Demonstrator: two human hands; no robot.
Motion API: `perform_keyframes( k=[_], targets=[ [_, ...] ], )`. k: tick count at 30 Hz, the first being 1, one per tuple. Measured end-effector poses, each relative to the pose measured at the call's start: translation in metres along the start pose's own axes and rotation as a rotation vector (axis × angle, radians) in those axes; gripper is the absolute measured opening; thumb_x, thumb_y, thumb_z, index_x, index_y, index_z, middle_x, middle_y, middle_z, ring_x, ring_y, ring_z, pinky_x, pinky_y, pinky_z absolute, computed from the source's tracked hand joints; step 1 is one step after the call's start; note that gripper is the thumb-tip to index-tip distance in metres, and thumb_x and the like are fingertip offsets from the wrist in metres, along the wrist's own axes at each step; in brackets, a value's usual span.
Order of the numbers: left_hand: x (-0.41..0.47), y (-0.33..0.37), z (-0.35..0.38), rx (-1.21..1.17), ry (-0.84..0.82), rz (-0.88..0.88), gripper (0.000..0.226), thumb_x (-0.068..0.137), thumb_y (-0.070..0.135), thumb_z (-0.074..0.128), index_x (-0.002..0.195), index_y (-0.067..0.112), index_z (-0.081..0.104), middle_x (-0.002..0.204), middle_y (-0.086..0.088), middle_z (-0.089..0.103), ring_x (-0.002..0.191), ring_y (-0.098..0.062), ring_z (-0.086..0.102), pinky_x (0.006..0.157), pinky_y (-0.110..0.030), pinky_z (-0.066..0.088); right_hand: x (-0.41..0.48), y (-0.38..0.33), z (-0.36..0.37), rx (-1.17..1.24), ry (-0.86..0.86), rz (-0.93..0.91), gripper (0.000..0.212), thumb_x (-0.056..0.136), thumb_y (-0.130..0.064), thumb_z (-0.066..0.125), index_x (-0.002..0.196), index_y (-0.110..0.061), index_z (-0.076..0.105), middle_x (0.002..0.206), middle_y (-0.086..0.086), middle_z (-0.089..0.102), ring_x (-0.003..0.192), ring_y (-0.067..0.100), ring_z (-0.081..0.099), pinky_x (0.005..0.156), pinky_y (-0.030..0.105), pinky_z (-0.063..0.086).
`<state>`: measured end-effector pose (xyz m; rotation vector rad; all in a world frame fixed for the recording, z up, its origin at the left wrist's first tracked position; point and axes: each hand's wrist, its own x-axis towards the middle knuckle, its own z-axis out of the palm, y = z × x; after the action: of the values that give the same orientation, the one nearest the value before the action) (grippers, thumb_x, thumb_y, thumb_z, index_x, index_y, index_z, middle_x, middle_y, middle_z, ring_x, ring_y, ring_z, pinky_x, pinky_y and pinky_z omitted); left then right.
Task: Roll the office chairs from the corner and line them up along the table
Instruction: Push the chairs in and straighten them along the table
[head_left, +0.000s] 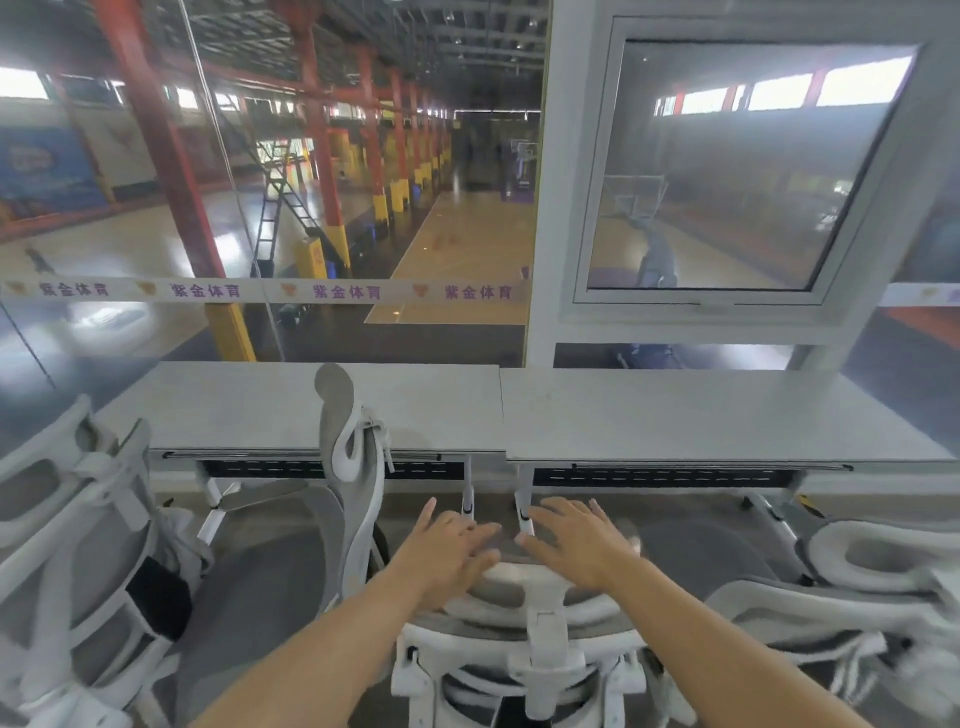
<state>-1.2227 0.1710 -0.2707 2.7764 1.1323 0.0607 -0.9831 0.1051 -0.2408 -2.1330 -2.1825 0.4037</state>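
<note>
Nearest, the middle office chair (519, 654) stands with its back to the person, facing the seam where the two halves of the grey counter (675, 415) meet; the left hand (447, 551) and right hand (576, 545) lie over its headrest (519, 576), each grip spread, fingers straight, pinching nothing. The right chair (857, 587) stands just beside it; the sideways chair (348, 467) sits at the counter's edge; the far-left chair (78, 545) stands beside that one.

The floor (675, 506) carries two pale tables (675, 410) set edge to edge and, seemingly, four office chairs (540, 649) before them.
</note>
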Motion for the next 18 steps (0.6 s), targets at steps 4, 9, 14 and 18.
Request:
perform_keyframes(
  k=[4,9,14,18],
  targets=[
    [-0.01,-0.068,-0.028,0.024,0.1,-0.069,0.054,0.103,0.056,0.02,0.151,0.035,0.032,0.142,0.006,0.049,0.14,-0.019,0.031,0.122,-0.051,0.0,0.047,-0.076,-0.005,-0.003,0.082,-0.042,0.062,0.098,-0.07,0.026,0.149,-0.037,0.039,0.155,-0.008,0.042,0.143,0.021,0.036,0.119,0.044,0.023],
    [-0.017,-0.146,-0.048,0.072,0.157,-0.196,0.051,0.104,0.051,0.03,0.151,0.031,0.033,0.146,0.004,0.047,0.141,-0.022,0.031,0.121,-0.051,0.013,0.1,-0.143,-0.002,-0.029,0.052,-0.054,0.053,0.102,-0.059,0.032,0.147,-0.033,0.042,0.151,-0.001,0.046,0.14,0.025,0.039,0.115,0.046,0.03],
    [0.004,-0.202,-0.057,0.091,0.228,-0.247,0.044,0.105,0.042,0.038,0.145,0.025,0.042,0.143,0.0,0.049,0.136,-0.026,0.038,0.116,-0.048,0.019,0.166,-0.171,-0.001,-0.036,0.018,-0.042,0.052,0.103,-0.056,0.033,0.148,-0.032,0.042,0.149,0.001,0.047,0.138,0.028,0.041,0.114,0.046,0.033],
    [0.044,-0.236,-0.062,0.074,0.233,-0.318,0.042,0.104,0.039,0.036,0.144,0.027,0.039,0.14,0.0,0.049,0.131,-0.025,0.039,0.111,-0.041,0.023,0.224,-0.171,0.005,-0.04,0.005,-0.043,0.053,0.102,-0.057,0.034,0.149,-0.033,0.041,0.146,0.0,0.049,0.137,0.027,0.041,0.113,0.045,0.034]
  ],
)
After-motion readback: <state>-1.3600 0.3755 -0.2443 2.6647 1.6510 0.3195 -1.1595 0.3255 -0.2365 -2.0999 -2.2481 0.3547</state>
